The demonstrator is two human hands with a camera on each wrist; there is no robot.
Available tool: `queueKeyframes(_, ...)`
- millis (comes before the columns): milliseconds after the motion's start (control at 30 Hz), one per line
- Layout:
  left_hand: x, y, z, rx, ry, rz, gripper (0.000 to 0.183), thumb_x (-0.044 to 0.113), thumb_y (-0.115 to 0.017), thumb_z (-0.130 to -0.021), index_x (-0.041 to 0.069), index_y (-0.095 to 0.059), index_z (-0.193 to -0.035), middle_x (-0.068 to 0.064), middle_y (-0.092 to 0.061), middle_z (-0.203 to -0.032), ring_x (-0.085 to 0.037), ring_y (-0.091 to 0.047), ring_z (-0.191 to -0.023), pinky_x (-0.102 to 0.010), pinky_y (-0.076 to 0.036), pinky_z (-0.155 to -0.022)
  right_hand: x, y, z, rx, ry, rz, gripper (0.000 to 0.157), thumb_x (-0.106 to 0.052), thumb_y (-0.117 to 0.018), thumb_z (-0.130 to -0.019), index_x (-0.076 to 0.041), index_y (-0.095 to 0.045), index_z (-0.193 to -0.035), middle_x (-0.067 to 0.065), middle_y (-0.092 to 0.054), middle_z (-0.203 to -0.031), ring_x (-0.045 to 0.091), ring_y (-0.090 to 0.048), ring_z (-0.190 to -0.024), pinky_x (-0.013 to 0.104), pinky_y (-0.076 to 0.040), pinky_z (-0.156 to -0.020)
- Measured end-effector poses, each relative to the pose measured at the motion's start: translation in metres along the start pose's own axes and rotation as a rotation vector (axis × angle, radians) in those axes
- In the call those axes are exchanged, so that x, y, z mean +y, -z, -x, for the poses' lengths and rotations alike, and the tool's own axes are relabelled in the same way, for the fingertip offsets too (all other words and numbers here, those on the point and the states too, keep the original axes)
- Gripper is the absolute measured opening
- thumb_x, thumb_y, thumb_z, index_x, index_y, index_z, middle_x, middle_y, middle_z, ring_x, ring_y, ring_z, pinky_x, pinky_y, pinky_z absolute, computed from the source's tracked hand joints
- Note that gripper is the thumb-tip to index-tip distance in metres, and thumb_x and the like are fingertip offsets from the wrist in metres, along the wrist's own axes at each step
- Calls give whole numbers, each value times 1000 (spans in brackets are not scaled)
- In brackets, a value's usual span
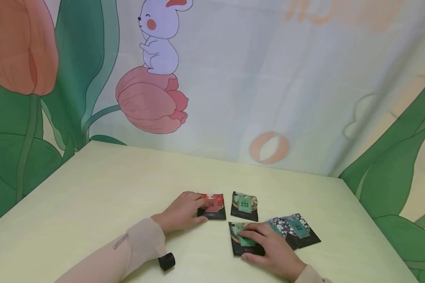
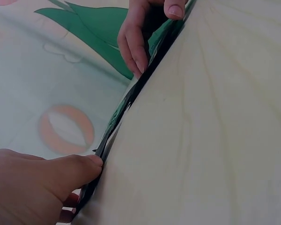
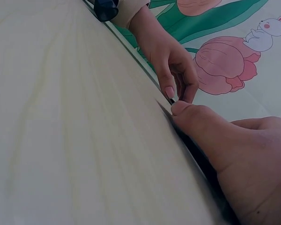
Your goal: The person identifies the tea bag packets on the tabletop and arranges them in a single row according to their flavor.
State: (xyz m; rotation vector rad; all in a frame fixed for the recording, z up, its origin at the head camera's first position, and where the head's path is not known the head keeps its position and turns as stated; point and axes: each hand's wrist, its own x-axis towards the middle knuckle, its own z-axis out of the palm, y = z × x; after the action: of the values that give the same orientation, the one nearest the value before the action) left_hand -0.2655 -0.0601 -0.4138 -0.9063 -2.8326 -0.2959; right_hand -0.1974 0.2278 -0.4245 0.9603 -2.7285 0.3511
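A red-and-black sachet [image 1: 217,204] lies flat on the table, its left side covered by my left hand [image 1: 184,210]. That hand grips it, fingertips over the red label and thumb at the near edge. In the left wrist view the thumb [image 2: 86,169] meets the sachet's dark edge. My right hand [image 1: 269,245] rests on a green-labelled black sachet [image 1: 238,248], with fingers spread over its label and thumb by the near edge. Another green-labelled sachet [image 1: 244,206] lies just behind. Two flowered sachets with teal labels, one in full view [image 1: 301,230], overlap beside my right hand, which partly hides the other.
The pale yellow table [image 1: 102,188] runs back to a printed curtain [image 1: 226,78] with tulips and a rabbit. A small black object [image 1: 167,261] sits at the left sleeve's cuff.
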Motion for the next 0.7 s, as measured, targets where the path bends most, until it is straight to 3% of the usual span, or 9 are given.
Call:
queueKeyframes(467,1,6,11,-21,-4,-1,44,47,-59,-81,17,-59,-113,-3,-57,-119,-22,-50,-113,-38,-35,-103,-4,1,-1,-61,-54,-16,48,-66,-46,-78,-42,-50,-120,-18,-47,-124,5,-45,-113,36,-47,-89)
queueKeyframes(700,-1,9,17,-15,-27,-11,43,47,-59,-81,17,-59,-112,-3,-57,-118,-22,-50,-112,-38,-35,-102,-2,2,-1,-35,-37,-4,48,-65,-48,-78,-41,-52,-120,-17,-48,-124,5,-45,-113,35,-47,-89)
